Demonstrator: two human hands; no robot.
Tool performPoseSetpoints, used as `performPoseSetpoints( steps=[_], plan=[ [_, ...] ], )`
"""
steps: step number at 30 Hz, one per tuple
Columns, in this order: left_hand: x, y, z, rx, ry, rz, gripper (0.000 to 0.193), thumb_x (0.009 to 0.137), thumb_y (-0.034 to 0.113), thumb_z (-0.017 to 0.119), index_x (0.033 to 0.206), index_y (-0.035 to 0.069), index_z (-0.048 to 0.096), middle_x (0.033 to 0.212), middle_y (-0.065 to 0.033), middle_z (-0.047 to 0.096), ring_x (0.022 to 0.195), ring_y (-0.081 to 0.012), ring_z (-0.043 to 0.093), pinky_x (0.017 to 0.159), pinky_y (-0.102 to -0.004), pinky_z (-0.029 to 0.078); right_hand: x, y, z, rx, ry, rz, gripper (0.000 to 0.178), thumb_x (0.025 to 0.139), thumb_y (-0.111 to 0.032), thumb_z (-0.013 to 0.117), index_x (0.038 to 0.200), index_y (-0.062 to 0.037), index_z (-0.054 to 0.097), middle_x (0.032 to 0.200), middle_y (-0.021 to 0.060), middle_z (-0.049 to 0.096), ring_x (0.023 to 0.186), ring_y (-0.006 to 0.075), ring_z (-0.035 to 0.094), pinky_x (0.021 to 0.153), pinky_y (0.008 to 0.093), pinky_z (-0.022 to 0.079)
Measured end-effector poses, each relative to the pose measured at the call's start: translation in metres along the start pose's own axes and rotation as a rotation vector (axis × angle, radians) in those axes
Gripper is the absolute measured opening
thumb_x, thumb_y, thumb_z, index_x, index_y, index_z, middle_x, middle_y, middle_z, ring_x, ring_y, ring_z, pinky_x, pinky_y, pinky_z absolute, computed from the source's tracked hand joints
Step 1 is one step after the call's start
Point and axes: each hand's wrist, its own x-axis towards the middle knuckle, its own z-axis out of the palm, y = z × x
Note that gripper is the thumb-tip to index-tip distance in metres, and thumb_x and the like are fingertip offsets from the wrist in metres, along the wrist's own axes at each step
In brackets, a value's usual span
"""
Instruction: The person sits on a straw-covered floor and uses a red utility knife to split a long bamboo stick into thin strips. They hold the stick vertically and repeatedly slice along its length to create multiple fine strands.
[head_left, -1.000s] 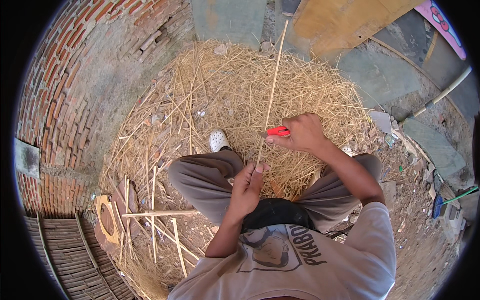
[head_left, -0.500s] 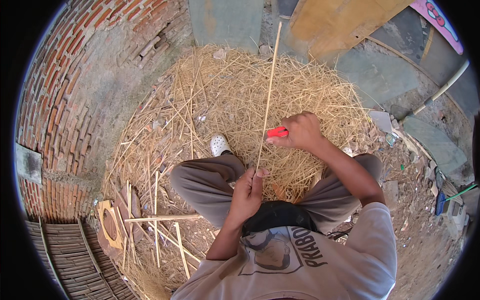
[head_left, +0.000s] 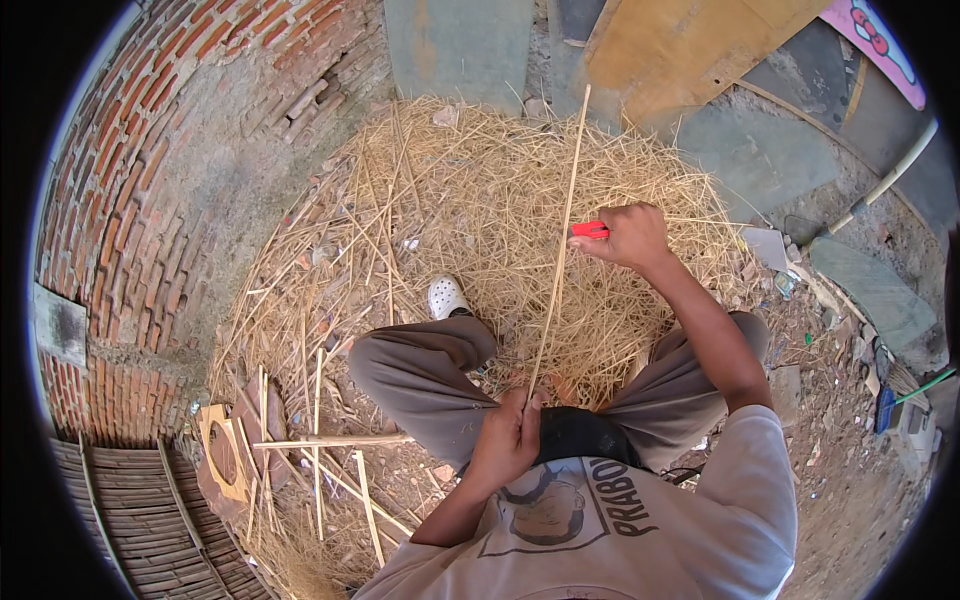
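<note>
A long thin bamboo strip [head_left: 566, 225] slants up and away from me, its lower end closed in the fist of my left hand [head_left: 506, 440] above my lap. My right hand [head_left: 638, 237] grips a small red utility knife [head_left: 590, 230], whose front end lies beside the strip, about halfway along it. The blade is too small to make out, and I cannot tell if it touches the strip.
Pale shavings [head_left: 480, 190] cover the ground before my crossed legs. Several loose strips [head_left: 318, 440] and a wooden piece with a round hole [head_left: 221, 455] lie at left. A brick wall [head_left: 130, 220] rises beyond them; boards [head_left: 690, 60] lean at the back.
My left hand has drawn down toward my lap and slightly right, bringing the strip with it. The right hand with the red knife has shifted right and a little farther away.
</note>
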Motion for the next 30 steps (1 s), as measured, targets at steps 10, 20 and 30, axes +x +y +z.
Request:
performPoseSetpoints(
  steps=[10,20,30],
  plan=[
    [-0.056,0.005,-0.012,0.048,-0.137,-0.113,0.017,0.100,0.013,0.048,0.104,0.001,0.059,0.060,-0.0110,0.052,0.051,-0.0207,0.052,0.051,-0.0332,0.041,0.017,0.057,0.005,-0.167,-0.130,0.279,0.075,0.079,-0.082,0.047,0.062,-0.0111,0.066,0.049,0.0069,0.055,0.044,0.0235,0.058,0.045,0.0368,0.046],
    [-0.085,-0.008,-0.037,0.142,-0.254,-0.176,0.020,0.101,0.017,0.046,0.105,0.002,0.059,0.069,-0.0172,0.063,0.062,-0.0314,0.067,0.059,-0.0373,0.050,0.022,0.111,0.016,-0.248,-0.210,0.408,0.079,0.079,-0.083,0.042,0.071,-0.0105,0.072,0.061,0.0119,0.065,0.062,0.0284,0.068,0.053,0.0420,0.053],
    [-0.059,-0.013,-0.032,0.114,-0.312,-0.142,0.019,0.100,0.017,0.049,0.102,0.002,0.061,0.065,-0.0171,0.060,0.061,-0.0300,0.066,0.057,-0.0358,0.049,-0.012,0.174,0.017,-0.342,-0.321,0.444,0.080,0.077,-0.085,0.043,0.082,-0.0113,0.074,0.071,0.0134,0.069,0.071,0.0314,0.070,0.065,0.0451,0.056]
  ],
)
